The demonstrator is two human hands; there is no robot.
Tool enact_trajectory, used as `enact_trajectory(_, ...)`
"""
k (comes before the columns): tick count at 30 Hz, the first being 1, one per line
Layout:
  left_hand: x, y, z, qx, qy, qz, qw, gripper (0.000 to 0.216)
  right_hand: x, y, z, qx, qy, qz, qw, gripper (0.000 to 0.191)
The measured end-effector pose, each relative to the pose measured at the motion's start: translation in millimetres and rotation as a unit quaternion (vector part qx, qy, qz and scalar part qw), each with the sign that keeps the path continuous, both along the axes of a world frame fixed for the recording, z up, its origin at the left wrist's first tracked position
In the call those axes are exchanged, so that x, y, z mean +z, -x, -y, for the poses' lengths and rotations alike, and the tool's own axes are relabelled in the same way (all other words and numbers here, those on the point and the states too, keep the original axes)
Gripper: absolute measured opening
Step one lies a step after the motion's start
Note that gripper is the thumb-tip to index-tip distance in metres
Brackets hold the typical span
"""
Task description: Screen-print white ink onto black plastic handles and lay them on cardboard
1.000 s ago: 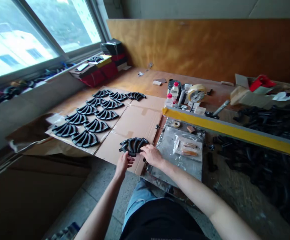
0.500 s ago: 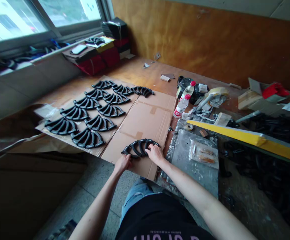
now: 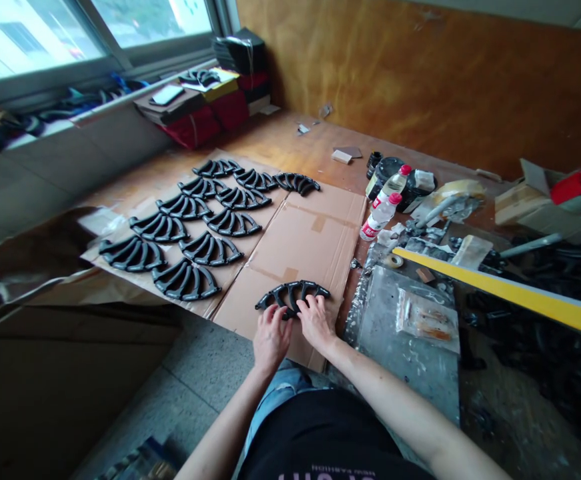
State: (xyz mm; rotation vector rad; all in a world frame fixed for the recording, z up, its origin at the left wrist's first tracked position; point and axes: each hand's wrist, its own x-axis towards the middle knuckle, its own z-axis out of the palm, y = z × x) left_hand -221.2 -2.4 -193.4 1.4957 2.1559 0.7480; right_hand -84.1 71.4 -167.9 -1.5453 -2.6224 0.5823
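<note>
A black, glossy fan-shaped piece with curved ribs (image 3: pixel 294 288) lies on the near part of the cardboard sheet (image 3: pixel 300 237), its arched side away from me. My left hand (image 3: pixel 272 337) has its fingers curled onto the piece's near edge, left of the middle. Close beside it, my right hand (image 3: pixel 316 321) grips the ribs right of the middle. Both sets of fingertips are partly hidden among the ribs. Several similar black fan-shaped pieces (image 3: pixel 186 280) are laid out in rows on the left half of the cardboard.
To the right stand plastic bottles (image 3: pixel 380 217) with red caps, dark jars (image 3: pixel 387 172) and a tape roll (image 3: pixel 453 193). A grey board (image 3: pixel 415 353) carries a plastic packet (image 3: pixel 427 319). A yellow-edged bar (image 3: pixel 510 287) crosses the right side. Stacked bundles (image 3: pixel 197 123) sit by the window.
My left hand has moved from the piece's left tip rightward to its near edge, closer to my right hand. The whole view has shifted slightly.
</note>
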Motion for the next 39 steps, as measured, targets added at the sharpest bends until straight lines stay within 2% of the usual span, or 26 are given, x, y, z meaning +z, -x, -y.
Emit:
enact_trajectory(2, 1.5, -15, -4, -0.028, -0.008, -0.058, 0.998, 0.047, -4.0, -2, -2, -0.008, 0.013, -0.007, 1.000, 0.035)
enact_trajectory(7, 8.6, -37, -24, -0.045, 0.053, -0.115, 0.991, 0.058, -9.6, -6, -14, -0.032, 0.056, -0.020, 0.998, 0.041)
enact_trajectory(11, 9.7, -50, -32, -0.019, 0.093, -0.175, 0.980, 0.053, -4.4, -3, -18, -0.043, 0.070, -0.038, 0.996, 0.037)
enact_trajectory(16, -2.7, -63, -35, 0.011, 0.120, -0.230, 0.966, 0.044, -0.9, -3, -20, -0.043, 0.057, -0.069, 0.995, 0.031)
enact_trajectory(21, -11.4, -59, -45, 0.033, 0.111, -0.239, 0.964, 0.037, -10.3, -2, -16, -0.055, 0.054, -0.110, 0.991, 0.033)
enact_trajectory(25, -9.3, -35, -66, 0.002, 0.083, -0.225, 0.971, 0.036, -17.2, 9, -28, -0.072, 0.047, -0.177, 0.980, 0.035)
enact_trajectory(27, -3.3, -16, -91, -0.021, 0.063, -0.214, 0.975, 0.036, -15.4, 19, -43, -0.082, 0.029, -0.219, 0.972, 0.037)
enact_trajectory(29, 5.9, 7, -130, -0.048, 0.048, -0.205, 0.976, 0.035, -9.8, 29, -61, -0.090, 0.006, -0.254, 0.963, 0.040)
enact_trajectory(33, 23.9, 48, -235, -0.076, 0.047, -0.214, 0.973, 0.043, -0.8, 45, -83, -0.099, -0.012, -0.250, 0.963, 0.043)
enact_trajectory(36, 26.5, 70, -316, -0.095, 0.058, -0.215, 0.970, 0.051, -12.0, 48, -79, -0.100, 0.021, -0.180, 0.978, 0.043)
enact_trajectory(39, 18.2, 83, -379, -0.110, 0.066, -0.210, 0.969, 0.052, -36.4, 46, -68, -0.092, 0.057, -0.121, 0.987, 0.047)
